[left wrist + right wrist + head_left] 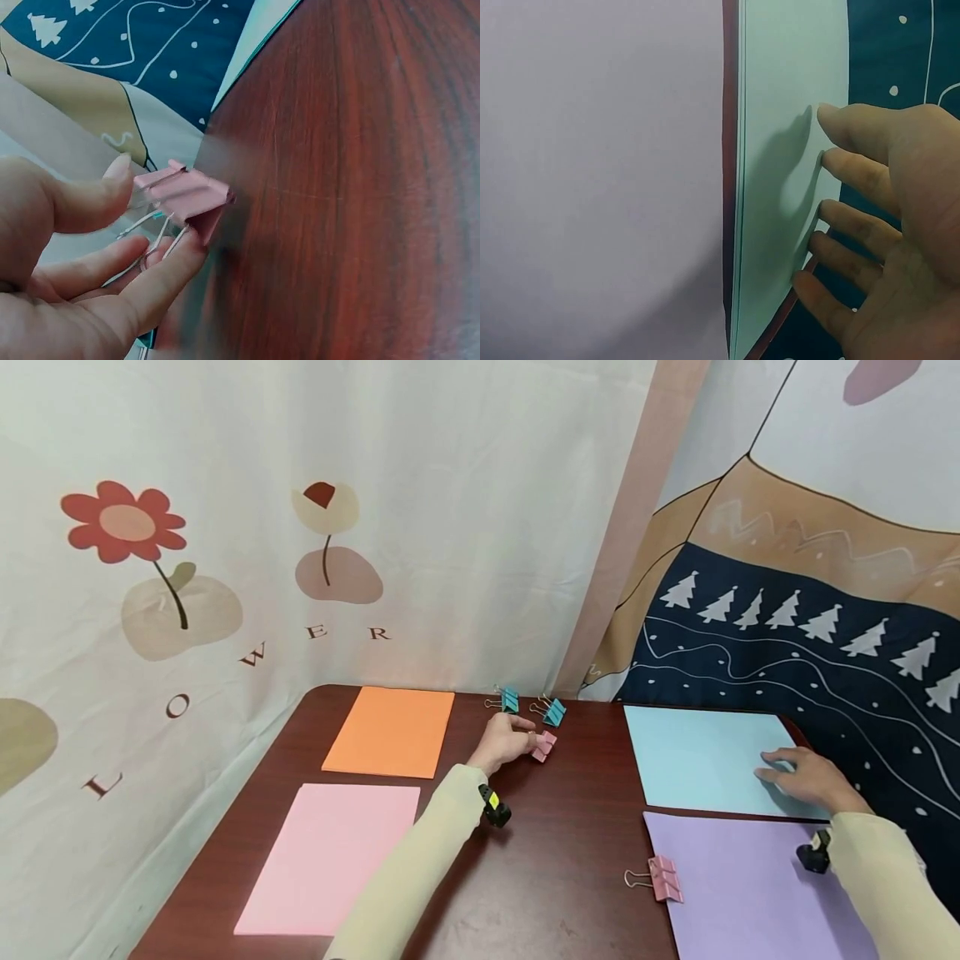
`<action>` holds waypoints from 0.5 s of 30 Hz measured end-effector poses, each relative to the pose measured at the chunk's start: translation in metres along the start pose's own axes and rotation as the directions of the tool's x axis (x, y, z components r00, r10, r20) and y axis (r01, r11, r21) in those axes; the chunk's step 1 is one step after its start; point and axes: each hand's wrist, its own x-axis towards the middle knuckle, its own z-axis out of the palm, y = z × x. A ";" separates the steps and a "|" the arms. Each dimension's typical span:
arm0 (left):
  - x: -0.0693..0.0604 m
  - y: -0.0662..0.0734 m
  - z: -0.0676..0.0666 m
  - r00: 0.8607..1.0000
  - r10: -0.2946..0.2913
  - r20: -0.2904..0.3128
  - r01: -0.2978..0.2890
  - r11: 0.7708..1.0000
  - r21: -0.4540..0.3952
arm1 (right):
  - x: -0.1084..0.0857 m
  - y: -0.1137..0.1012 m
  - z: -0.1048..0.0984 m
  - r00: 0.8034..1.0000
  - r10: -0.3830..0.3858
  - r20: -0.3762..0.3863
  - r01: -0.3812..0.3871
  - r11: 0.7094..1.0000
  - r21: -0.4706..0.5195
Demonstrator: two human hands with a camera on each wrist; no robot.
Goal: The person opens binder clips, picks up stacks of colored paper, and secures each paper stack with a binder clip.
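Apparently, the clipping is only partly done: the pink paper [326, 860] and the orange paper [390, 731] show no clip, and the left hand [501, 745] pinches a pink clip [544, 747] near two teal clips [555, 712]. Rightward, a second pink clip [665, 878] already bites the purple paper's [750, 881] left edge, while the blue paper [697, 760], showing none, lies beneath the relaxed, empty right hand [813, 779].

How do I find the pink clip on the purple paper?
On the brown table, purple paper lies at near right. A pink clip bites its left edge. Only it is on paper, unlike the two teal clips and the other pink clip at the left hand.
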 end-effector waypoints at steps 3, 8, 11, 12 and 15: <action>-0.004 -0.001 0.000 1.000 -0.001 -0.014 0.001 1.000 -0.019 | 0.000 0.001 0.000 1.000 -0.002 -0.004 0.002 1.000 0.001; -0.010 -0.001 0.000 0.998 0.008 -0.070 -0.011 0.999 -0.050 | 0.003 0.006 0.001 0.999 0.000 -0.041 0.001 1.000 0.010; -0.015 0.001 0.000 0.994 0.008 -0.108 -0.015 0.997 -0.070 | 0.004 0.008 0.004 0.996 -0.002 -0.085 0.002 1.000 0.010; -0.016 0.001 -0.001 0.993 0.008 -0.118 -0.017 0.997 -0.080 | 0.004 0.009 0.005 0.995 -0.002 -0.099 0.003 1.000 0.012; -0.020 0.002 -0.002 0.990 0.011 -0.138 -0.025 0.995 -0.099 | 0.004 0.010 0.007 0.992 0.009 -0.129 -0.007 1.000 0.023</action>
